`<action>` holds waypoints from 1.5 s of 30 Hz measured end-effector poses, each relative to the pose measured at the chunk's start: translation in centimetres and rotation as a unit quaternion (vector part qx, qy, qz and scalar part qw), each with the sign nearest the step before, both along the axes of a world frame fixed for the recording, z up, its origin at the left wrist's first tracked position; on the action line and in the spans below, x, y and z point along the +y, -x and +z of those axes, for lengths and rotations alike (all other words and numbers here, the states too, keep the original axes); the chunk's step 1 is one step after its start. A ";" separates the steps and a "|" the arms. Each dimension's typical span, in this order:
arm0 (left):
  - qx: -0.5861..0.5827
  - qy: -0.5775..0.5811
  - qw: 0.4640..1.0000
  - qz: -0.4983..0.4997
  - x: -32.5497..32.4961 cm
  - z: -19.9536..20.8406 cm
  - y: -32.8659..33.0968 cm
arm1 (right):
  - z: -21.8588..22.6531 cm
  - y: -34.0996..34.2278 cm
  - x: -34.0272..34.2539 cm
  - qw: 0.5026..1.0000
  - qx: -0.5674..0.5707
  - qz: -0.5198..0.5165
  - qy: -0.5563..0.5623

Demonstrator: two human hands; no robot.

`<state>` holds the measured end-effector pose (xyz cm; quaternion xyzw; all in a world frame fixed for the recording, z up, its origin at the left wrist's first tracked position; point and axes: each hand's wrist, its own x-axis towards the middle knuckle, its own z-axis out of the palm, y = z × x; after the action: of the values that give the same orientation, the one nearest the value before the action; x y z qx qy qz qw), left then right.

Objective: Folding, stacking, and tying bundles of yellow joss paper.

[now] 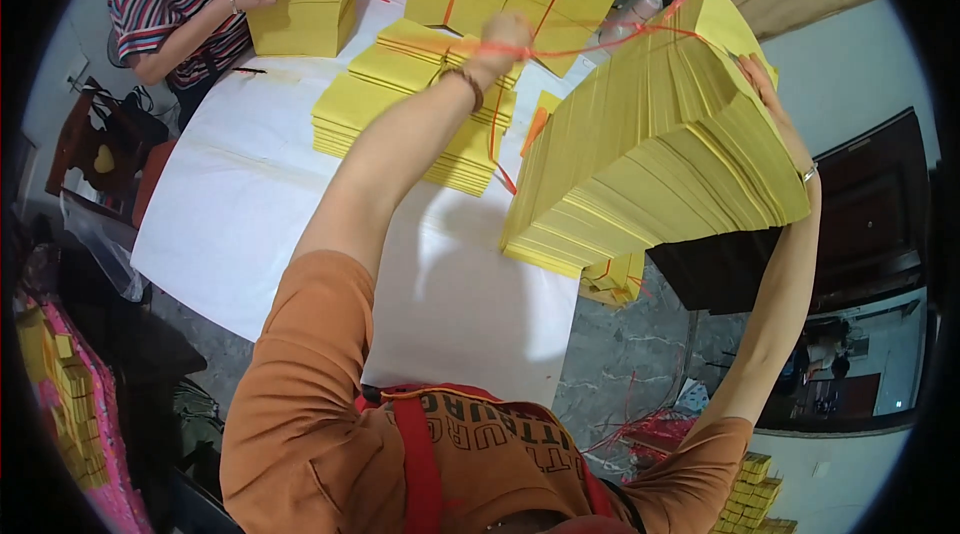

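Red string is clutched by the left hand, left of the tall yellow stack, steadied by the right hand laid along its right, presumably against toppling.

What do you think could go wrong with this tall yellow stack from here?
The tall yellow stack could topple or fan apart if the right hand at its upper end slips, since its base is near the edge of the white tabletop. The red string, stretched toward the blurred left hand, might slip or bite into the paper. The left forearm could also nudge the shorter yellow stacks below it.
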<state>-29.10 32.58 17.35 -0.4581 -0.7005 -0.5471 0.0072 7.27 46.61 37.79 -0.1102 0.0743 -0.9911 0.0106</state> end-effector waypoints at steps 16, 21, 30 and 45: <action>-0.471 0.124 0.873 -0.038 -4.1 -17.3 -17.8 | 1.9 0.3 -3.6 0.566 0.024 0.207 0.798; -0.117 0.148 0.980 -0.061 -4.7 -20.9 -20.8 | 2.6 -2.5 -4.6 -0.257 0.181 0.271 0.910; -0.102 0.278 0.955 -0.025 -11.3 -20.1 -22.4 | 2.8 -1.4 -4.6 -0.233 -0.042 0.309 0.921; 0.321 -0.141 0.930 -0.109 -20.0 21.8 -24.4 | 3.7 -0.7 -6.4 -0.615 0.029 0.281 0.736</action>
<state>-4.71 12.57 39.19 -0.6774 -0.5220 -0.4611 0.2366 8.01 40.25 41.50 -0.0108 0.8056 -0.5614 -0.1888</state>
